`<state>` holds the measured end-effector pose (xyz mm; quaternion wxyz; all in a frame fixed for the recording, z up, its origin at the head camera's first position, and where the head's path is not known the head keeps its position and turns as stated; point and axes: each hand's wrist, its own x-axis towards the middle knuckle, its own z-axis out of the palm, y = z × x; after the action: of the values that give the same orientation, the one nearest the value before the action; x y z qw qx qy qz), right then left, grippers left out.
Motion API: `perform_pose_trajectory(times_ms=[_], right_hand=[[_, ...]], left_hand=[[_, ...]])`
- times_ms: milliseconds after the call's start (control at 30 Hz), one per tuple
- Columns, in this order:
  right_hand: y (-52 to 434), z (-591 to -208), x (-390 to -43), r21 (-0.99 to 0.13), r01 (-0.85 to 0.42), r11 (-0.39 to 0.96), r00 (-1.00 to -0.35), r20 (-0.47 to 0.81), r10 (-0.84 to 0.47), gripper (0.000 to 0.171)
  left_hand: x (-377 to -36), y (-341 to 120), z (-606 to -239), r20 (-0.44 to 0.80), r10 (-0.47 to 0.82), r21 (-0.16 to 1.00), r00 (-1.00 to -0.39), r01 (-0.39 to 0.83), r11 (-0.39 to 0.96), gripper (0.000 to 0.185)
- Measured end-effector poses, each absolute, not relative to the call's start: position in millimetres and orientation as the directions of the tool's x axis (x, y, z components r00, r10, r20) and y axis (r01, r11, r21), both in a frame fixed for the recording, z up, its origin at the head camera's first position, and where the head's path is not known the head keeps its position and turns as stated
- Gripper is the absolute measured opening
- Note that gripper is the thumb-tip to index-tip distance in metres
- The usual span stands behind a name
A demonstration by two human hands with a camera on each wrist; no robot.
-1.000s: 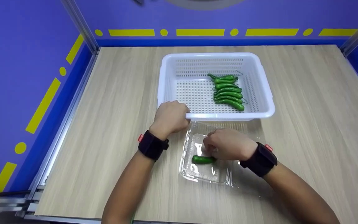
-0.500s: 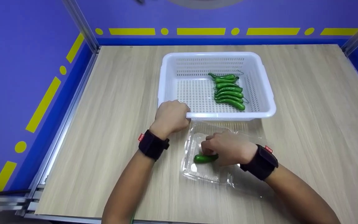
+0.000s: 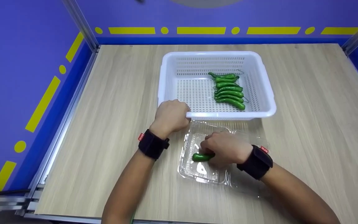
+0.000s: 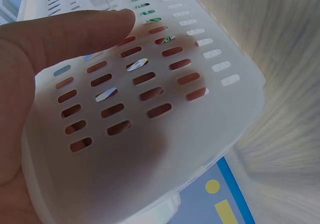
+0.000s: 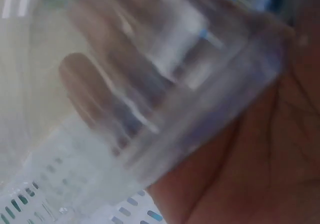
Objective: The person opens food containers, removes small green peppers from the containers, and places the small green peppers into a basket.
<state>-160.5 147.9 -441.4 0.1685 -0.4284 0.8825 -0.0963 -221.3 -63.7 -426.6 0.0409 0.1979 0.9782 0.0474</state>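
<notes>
My left hand (image 3: 173, 116) grips the near left corner of a white plastic basket (image 3: 228, 115). In the left wrist view, the thumb (image 4: 100, 31) lies along the outside of the slotted wall and finger shapes show through the slots. My right hand (image 3: 227, 147) reaches into a clear plastic clamshell box (image 3: 186, 168), fingers bent down. It holds a green chili pepper (image 3: 200, 157) lying crosswise in the box; the pepper's right end is hidden under the hand. The right wrist view is blurred, with fingers (image 5: 82, 79) behind the clear plastic wall.
Several green peppers (image 3: 228, 93) lie in a row along the right side inside the basket. The box's clear lid (image 3: 250, 182) spreads flat to the right, under the right wrist. Blue panels (image 3: 26, 77) with yellow marks border the wooden table (image 3: 117, 93).
My right hand has lowered onto the pepper, and its wrist has shifted slightly left. Box and pepper have shifted a little. The left hand stays on the basket corner.
</notes>
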Motion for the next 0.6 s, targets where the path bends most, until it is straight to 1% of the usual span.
perform_pose_trajectory(times_ms=[100,267,600], right_hand=[[147,-443,-160,-0.311,-0.717,0.623,-0.585,-0.218,-0.782,0.023],[148,-441,-160,-0.307,-0.732,0.608,-0.579,-0.19,-0.793,0.021],[154,-424,-160,-0.273,-0.796,0.541,-0.554,-0.033,-0.832,0.014]], left_hand=[[-221,-64,-426,-0.07,0.392,0.107,-0.917,0.384,0.917,0.024],[-221,-64,-426,-0.074,0.389,0.113,-0.918,0.38,0.918,0.022],[-221,-64,-427,-0.047,0.397,0.107,-0.917,0.39,0.914,0.021]])
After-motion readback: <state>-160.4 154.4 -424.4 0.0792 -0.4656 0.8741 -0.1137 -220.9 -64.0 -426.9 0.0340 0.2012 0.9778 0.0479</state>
